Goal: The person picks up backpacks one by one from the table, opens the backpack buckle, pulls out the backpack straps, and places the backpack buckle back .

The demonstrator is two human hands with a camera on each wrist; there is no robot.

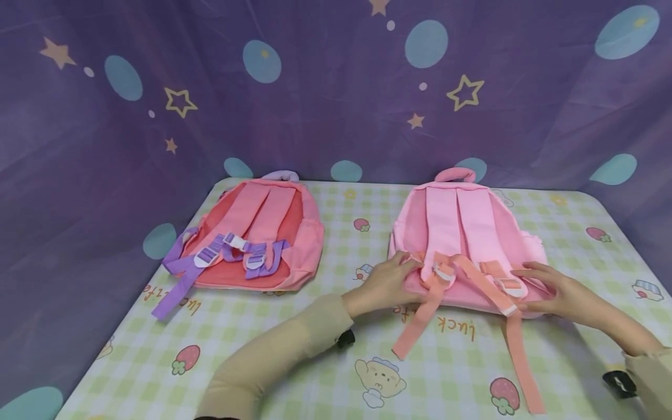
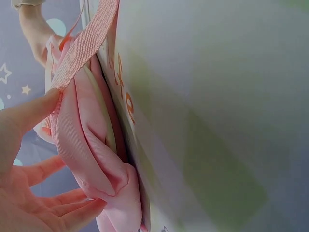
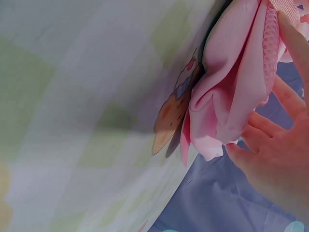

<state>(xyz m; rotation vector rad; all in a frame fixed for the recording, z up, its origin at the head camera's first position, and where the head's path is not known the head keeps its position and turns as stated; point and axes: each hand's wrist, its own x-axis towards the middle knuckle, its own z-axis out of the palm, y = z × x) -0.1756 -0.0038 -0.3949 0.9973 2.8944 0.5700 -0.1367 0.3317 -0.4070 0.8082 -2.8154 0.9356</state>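
Observation:
A pink backpack (image 1: 475,227) lies on the table with its back panel and shoulder straps up, its top loop toward the curtain. Orange webbing straps (image 1: 417,326) with white buckles hang off its near edge onto the table. At its lower left corner my left hand (image 1: 385,284) touches the fabric, thumb beside the strap, fingers spread and fairly straight along the side in the left wrist view. My right hand (image 1: 569,294) rests on the lower right corner. The right wrist view shows its extended fingers against the bunched side fabric (image 3: 222,101).
A second backpack (image 1: 262,227), coral pink with purple webbing straps (image 1: 181,291) and white buckles, lies to the left, also straps up. Under both is a green checked tablecloth (image 1: 294,361). A purple curtain (image 1: 336,116) with stars and ovals stands behind the table and at its sides.

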